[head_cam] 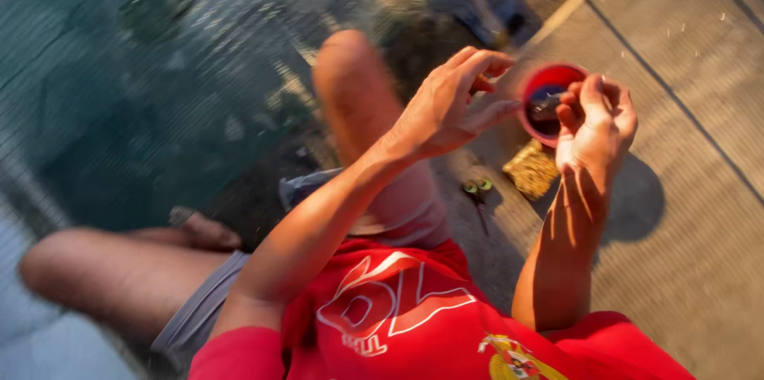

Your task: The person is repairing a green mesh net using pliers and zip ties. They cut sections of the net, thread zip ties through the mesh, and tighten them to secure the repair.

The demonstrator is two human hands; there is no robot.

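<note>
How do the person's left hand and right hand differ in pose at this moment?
The left hand is raised with fingers spread and curved, holding nothing visible. The right hand is curled closed, its fingertips pinched beside the red bowl. The left forearm crosses the knee; the right rises from the floor side. Both are bare and sunlit.

A small round red plastic bowl is seen right of centre near the top of the frame, with something dark inside, too blurry to tell. The right hand is curled at its rim, the left hand just beside it, fingers loosely bent. A yellowish crumpled clump is lying below on the grey concrete floor.
</note>
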